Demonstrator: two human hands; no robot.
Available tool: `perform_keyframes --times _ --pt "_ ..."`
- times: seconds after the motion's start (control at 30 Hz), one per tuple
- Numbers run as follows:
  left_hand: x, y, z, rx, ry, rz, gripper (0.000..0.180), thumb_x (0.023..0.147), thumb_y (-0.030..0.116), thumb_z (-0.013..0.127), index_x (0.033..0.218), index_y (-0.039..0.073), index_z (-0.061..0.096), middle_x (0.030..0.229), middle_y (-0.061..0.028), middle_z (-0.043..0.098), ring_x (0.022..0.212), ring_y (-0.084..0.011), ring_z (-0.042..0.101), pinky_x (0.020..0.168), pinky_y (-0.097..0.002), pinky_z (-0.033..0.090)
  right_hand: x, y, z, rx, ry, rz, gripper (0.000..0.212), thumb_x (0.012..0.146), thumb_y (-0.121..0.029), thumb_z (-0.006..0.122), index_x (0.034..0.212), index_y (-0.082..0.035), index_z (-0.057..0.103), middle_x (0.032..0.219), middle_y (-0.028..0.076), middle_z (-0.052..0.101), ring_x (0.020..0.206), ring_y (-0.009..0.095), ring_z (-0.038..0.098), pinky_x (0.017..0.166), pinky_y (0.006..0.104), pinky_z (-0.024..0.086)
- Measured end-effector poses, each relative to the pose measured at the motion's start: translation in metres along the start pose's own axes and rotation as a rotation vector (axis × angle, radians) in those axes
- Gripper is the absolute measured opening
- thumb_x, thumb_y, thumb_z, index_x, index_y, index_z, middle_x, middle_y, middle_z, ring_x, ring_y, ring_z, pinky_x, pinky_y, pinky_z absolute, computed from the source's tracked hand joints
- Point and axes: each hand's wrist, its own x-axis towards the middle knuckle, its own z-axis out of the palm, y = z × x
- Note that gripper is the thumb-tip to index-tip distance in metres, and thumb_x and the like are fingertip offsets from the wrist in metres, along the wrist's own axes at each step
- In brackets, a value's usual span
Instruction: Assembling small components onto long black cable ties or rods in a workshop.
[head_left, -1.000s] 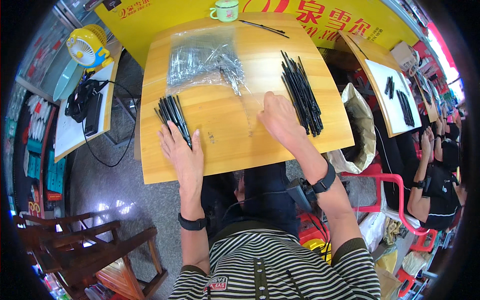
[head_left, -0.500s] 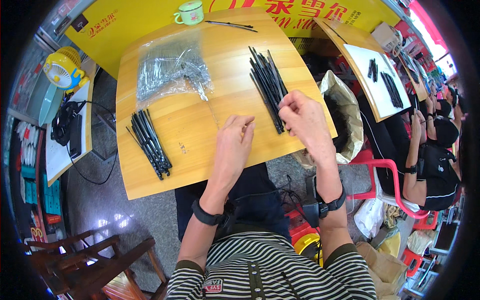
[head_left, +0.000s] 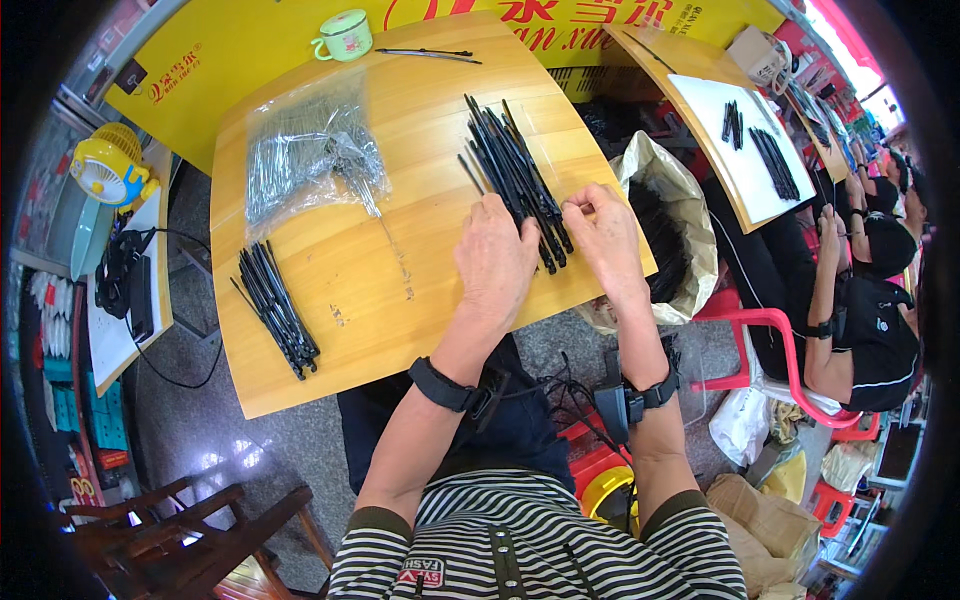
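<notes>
A bundle of thin black sticks lies on the right half of the wooden table. My left hand is closed at the bundle's left side. One black stick, set slightly apart from the others, runs into its curled fingers, which hide the stick's lower end. At the bundle's near right side, my right hand has thumb and forefinger pinched together. Whatever may be between those tips is too small to make out. A second bundle of black sticks lies at the table's left front.
A clear plastic bag of thin, wire-like pieces lies on the wooden table. Farther back are a green mug and two loose sticks. An open paper sack with dark contents stands right, near a red stool and other people.
My left hand has moved right and forward onto the bundle's left side, where one stick now stands apart. My right hand has shifted toward the bundle's near right side. The whole view has shifted slightly.
</notes>
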Motion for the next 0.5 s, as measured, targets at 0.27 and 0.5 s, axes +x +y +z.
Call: perform_keyframes --times 0.27,0.5 --pt "0.010 -0.020 0.002 -0.185 -0.023 -0.100 0.026 0.078 0.023 0.060 0.074 -0.003 0.058 0.069 -0.0208 0.060 0.067 -0.0352 0.060 0.063 -0.0408 0.047 0.011 -0.002 0.022 0.140 -0.054 -0.126 0.011 0.078 -0.009 0.054 0.079 0.002 0.055 0.077 0.018 0.058 0.080 0.034 0.054 0.073 0.0406 0.042" --pt "0.013 -0.007 -0.012 -0.071 -0.104 -0.132 0.030 0.077 0.030 0.065 0.076 0.000 0.062 0.071 -0.0187 0.063 0.068 -0.0341 0.061 0.065 -0.0407 0.047 0.011 -0.006 0.019 0.163 -0.101 -0.057 0.013 0.078 -0.009 0.055 0.081 0.003 0.056 0.081 0.020 0.060 0.083 0.035 0.056 0.075 0.0408 0.043"
